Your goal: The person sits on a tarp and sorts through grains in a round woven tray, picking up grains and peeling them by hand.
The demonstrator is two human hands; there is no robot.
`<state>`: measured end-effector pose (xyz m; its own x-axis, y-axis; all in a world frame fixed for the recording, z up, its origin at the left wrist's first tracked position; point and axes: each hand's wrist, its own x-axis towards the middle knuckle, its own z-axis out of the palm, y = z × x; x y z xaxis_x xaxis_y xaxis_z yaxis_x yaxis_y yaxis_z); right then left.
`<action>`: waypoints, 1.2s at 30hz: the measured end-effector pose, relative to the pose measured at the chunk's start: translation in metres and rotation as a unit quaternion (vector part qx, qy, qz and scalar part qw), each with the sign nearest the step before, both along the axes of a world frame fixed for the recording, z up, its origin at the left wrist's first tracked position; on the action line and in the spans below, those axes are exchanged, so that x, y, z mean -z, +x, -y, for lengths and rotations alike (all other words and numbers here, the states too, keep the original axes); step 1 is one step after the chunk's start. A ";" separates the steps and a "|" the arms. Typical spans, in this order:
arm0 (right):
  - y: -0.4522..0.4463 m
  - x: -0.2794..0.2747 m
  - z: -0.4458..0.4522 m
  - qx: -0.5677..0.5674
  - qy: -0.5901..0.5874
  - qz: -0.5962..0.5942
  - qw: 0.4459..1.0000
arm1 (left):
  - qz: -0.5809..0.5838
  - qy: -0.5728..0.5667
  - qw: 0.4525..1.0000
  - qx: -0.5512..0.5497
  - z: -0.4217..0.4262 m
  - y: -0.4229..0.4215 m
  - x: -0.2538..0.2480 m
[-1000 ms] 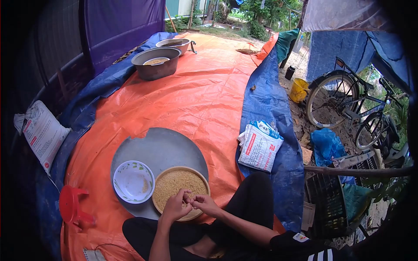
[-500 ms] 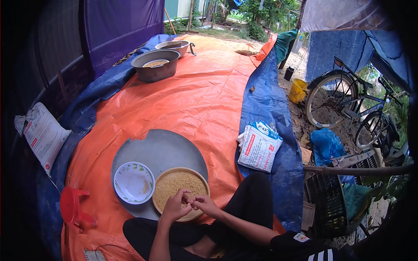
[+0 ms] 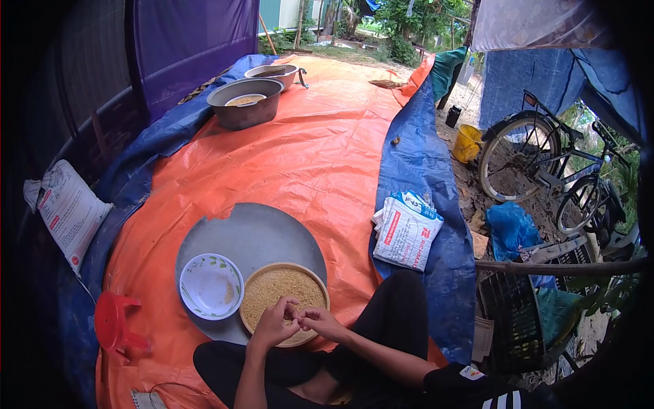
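My left hand [image 3: 276, 323] and my right hand [image 3: 323, 323] meet over the near side of a round, shallow tray of yellowish grain [image 3: 281, 290]. The fingers of both hands are pinched together, their tips almost touching. Whatever sits between them is too small to make out. Left of the tray stands a white bowl with a green leaf pattern [image 3: 211, 278], a little grain stuck inside it. Tray and bowl both rest on a grey round board [image 3: 255, 228] with a chipped edge.
An orange tarp [image 3: 293, 157] covers the ground, with folded white sacks [image 3: 409, 232] on the right. On the left are a red stool [image 3: 116, 324] and a full sack [image 3: 68, 215]. A dark basin [image 3: 242, 117] stands farther back; a bicycle [image 3: 545, 157] is at right.
The whole view has shifted very slightly. Both hands keep the same pinched pose above the grain.
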<state>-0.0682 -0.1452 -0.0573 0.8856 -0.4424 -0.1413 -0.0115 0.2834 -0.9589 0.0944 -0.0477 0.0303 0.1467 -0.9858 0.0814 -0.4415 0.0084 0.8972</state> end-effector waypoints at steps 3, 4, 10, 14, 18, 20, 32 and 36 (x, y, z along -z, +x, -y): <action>0.000 -0.002 0.000 -0.009 0.005 0.000 1.000 | 0.001 0.001 1.000 0.002 -0.001 0.000 -0.002; 0.000 -0.003 -0.001 -0.011 0.008 -0.001 1.000 | 0.002 -0.002 1.000 0.002 -0.001 0.000 -0.002; 0.000 -0.007 -0.001 -0.017 -0.004 0.006 1.000 | 0.001 -0.001 1.000 0.007 -0.002 0.001 -0.001; 0.000 -0.010 -0.002 -0.007 -0.028 0.005 1.000 | -0.003 -0.002 1.000 0.004 -0.002 0.002 0.002; -0.002 -0.012 -0.002 0.003 -0.066 -0.021 0.998 | 0.006 0.000 1.000 0.000 -0.002 0.002 0.003; -0.001 -0.010 -0.002 0.007 -0.080 -0.029 0.996 | 0.006 0.000 1.000 0.001 -0.002 0.002 0.005; -0.002 -0.008 -0.003 0.026 -0.080 -0.038 0.996 | 0.039 -0.008 0.999 -0.004 -0.002 -0.002 0.005; -0.003 -0.007 -0.001 0.026 -0.084 -0.040 0.995 | 0.042 -0.018 0.999 -0.010 -0.001 -0.003 0.010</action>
